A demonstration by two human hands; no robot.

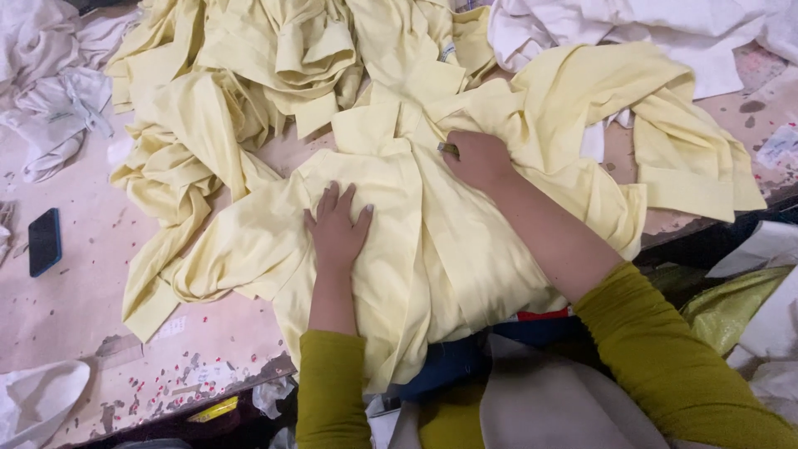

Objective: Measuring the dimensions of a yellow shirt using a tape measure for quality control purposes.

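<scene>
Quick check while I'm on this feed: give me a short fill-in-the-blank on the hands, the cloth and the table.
1. The left hand lies flat with fingers spread on the pale ____ garment.
2. The right hand is closed on a small metal tool, pressed to the ____ garment.
3. A dark phone lies on the table at the picture's ____ edge.
4. Both sleeves are ____ green.

Missing words: yellow; same; left; olive

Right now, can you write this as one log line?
left hand: flat on pale yellow garment | right hand: closed, small tool, pressing garment | table: phone
</scene>
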